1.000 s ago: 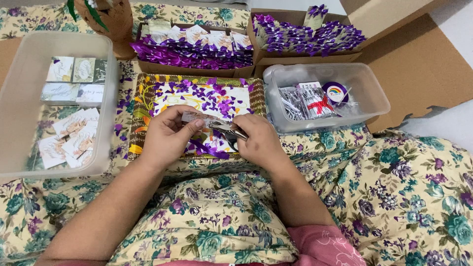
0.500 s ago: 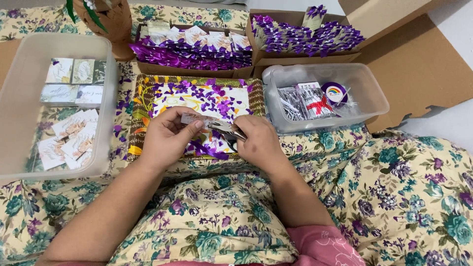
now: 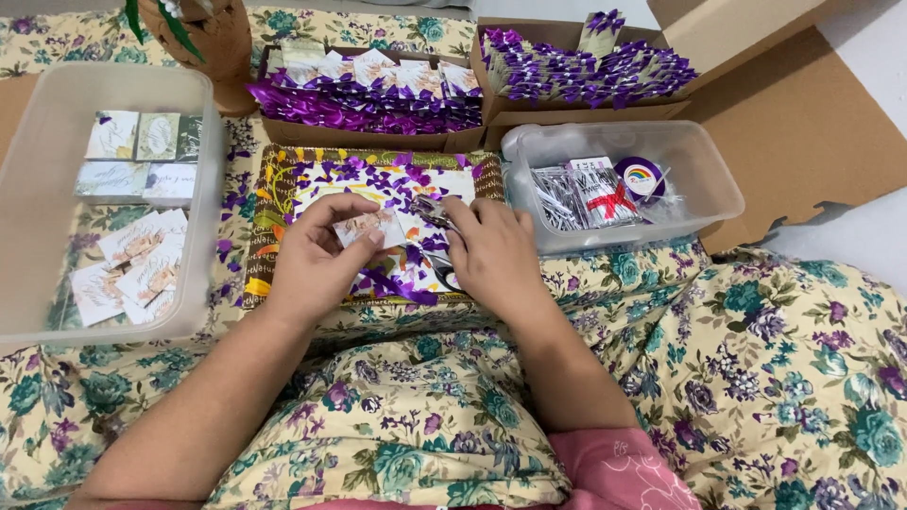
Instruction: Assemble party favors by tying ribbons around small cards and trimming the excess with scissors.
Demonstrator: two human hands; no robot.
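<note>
Both forearms reach forward over the lap, left hand (image 3: pixel 316 260) curled, pinching a small card (image 3: pixel 370 227) between thumb and fingers, right hand (image 3: pixel 493 253) closed around scissors (image 3: pixel 433 215) touching the card, above the tray (image 3: pixel 263 236) littered with purple scraps.

A single head-worn view looks steeply down and forward over the person's lap, close enough that both forearms fill the lower frame. The left hand (image 3: pixel 316 260) and right hand (image 3: pixel 491 250) meet near centre; cardboard boxes (image 3: pixel 378 142) lie toward 12 o'clock, a clear tub (image 3: pixel 38 170) at 9 o'clock.
</note>
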